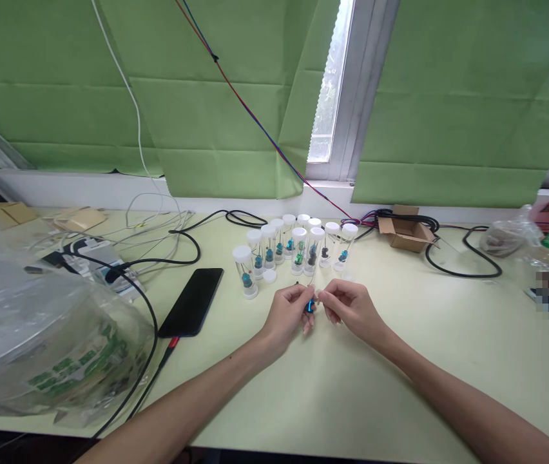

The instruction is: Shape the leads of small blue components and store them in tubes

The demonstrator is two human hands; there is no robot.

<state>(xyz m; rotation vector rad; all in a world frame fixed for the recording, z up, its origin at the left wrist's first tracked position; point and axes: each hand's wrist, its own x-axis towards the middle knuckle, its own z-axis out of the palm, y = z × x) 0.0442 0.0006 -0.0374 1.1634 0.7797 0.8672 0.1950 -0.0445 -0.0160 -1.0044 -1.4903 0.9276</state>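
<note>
My left hand [288, 309] is closed around a small shiny blue piece [310, 306], pinched between thumb and fingers. A thin wire-like strand rises from it, and its exact kind is too small to tell. Close beside it, my right hand [349, 305] has thumb and forefinger pressed together; whatever lies between them is hidden. Just beyond both hands stand several clear tubes [247, 270] with white caps, holding small blue, green or dark pieces with thin stems. A loose white cap [269, 276] lies on the table by the front left tube.
On the pale table [400, 393], a black phone [191, 303] lies left of my hands, near a cable with a red plug. A large plastic bag [57, 335] fills the left side. Behind are black cables [468, 270] and an open cardboard box [407, 233].
</note>
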